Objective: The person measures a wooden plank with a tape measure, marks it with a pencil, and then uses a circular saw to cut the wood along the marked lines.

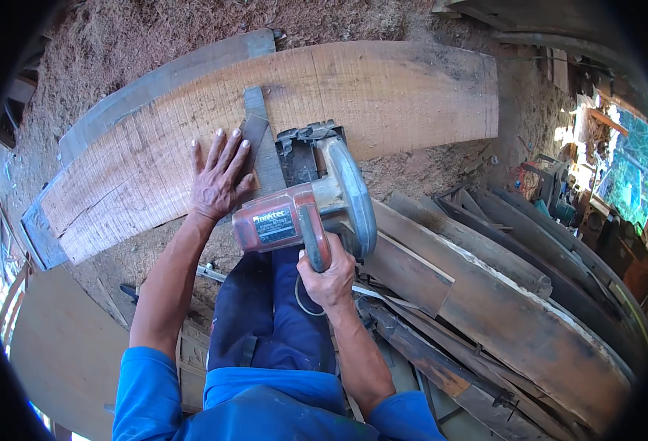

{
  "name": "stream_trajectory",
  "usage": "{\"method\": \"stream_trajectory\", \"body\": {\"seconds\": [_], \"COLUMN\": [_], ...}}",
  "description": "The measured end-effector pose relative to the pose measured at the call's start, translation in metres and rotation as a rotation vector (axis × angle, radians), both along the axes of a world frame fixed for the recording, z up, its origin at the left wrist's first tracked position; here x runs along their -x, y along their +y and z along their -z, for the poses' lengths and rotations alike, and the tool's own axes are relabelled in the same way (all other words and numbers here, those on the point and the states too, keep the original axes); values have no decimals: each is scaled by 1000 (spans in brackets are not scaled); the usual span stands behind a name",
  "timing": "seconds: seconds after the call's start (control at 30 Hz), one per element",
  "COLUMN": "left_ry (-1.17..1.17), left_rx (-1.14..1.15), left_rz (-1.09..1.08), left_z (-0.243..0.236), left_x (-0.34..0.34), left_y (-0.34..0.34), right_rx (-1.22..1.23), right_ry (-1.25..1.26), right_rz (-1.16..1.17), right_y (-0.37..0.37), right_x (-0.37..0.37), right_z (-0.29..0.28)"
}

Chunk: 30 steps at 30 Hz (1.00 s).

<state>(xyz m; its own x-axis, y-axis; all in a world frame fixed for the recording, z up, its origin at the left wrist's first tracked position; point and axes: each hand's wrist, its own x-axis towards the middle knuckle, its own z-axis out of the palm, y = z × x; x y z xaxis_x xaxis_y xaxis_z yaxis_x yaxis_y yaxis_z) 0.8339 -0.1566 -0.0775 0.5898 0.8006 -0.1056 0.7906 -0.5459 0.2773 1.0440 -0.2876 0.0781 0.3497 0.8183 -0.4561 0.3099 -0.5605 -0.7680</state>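
The long board [397,99] ran left to right. The left hand [218,180] lay spread on it; the right hand [330,272] gripped the saw [294,209] by the board's near edge.

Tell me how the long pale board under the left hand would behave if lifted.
The board is probably stiff, being a wide wooden plank. Its length may make it awkward and fairly heavy. Its rough, saw-marked face should give decent grip.
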Motion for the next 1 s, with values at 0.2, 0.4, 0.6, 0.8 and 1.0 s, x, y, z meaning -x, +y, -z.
{"method": "stream_trajectory", "body": {"seconds": [0.2,0.4,0.6,0.8,1.0], "left_ry": [14,9,19,66,57], "left_rx": [19,35,27,44,43], "left_rz": [1,10,31,47,49], "left_z": [1,1,3,4,5], "left_x": [1,1,3,4,4], "left_y": [0,1,2,1,2], "right_rx": [-12,-33,-82,-79,-98], "right_ry": [4,7,-32,-3,1], "right_rz": [-13,-11,1,23,22], "right_y": [12,24,40,55,68], "right_x": [1,2,4,6,7], "right_z": [1,5,7,5,7]}}
